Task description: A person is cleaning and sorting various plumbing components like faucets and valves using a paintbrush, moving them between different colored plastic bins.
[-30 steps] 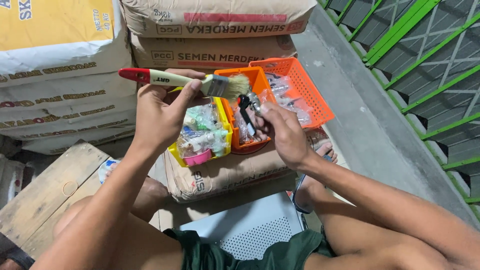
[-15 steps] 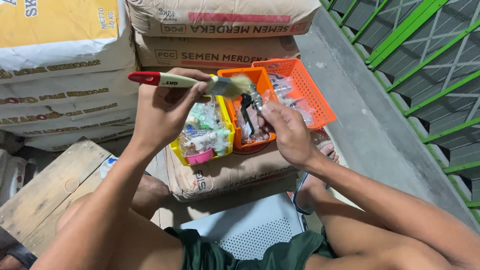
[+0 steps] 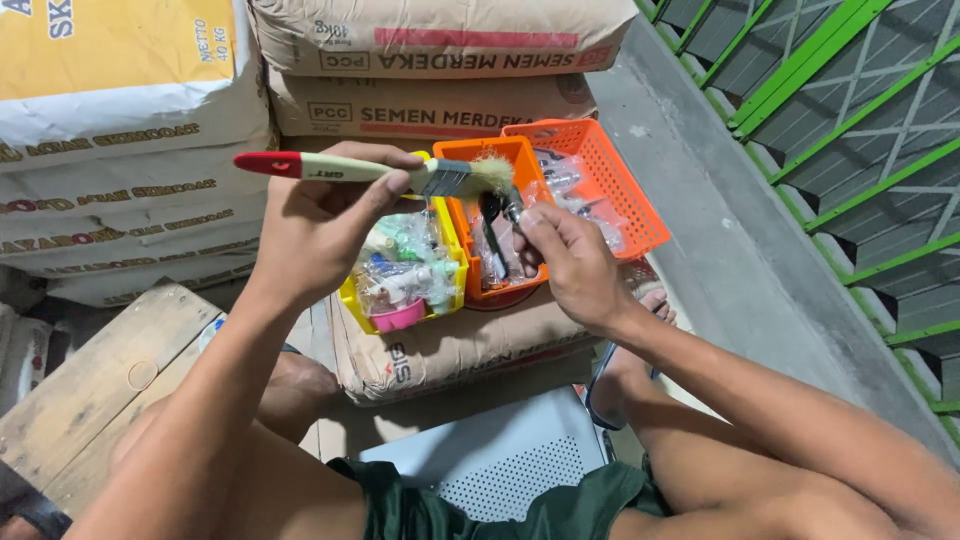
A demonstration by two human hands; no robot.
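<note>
Red-tipped paintbrush (image 3: 380, 172) held in left hand (image 3: 315, 225), bristles above right hand (image 3: 570, 265).

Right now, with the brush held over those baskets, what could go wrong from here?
The left hand holds the red-tipped wooden paintbrush by its handle alone, with the bristles over the orange plastic basket; a loose grip could let it tip into the bagged parts. The right hand pinches a small dark metal fitting at the fingertips, so it may drop among the packets. The yellow plastic basket sits on a slumped sack and could slide.

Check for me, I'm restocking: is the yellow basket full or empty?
Full: the yellow basket is packed with bagged small fittings.
</note>
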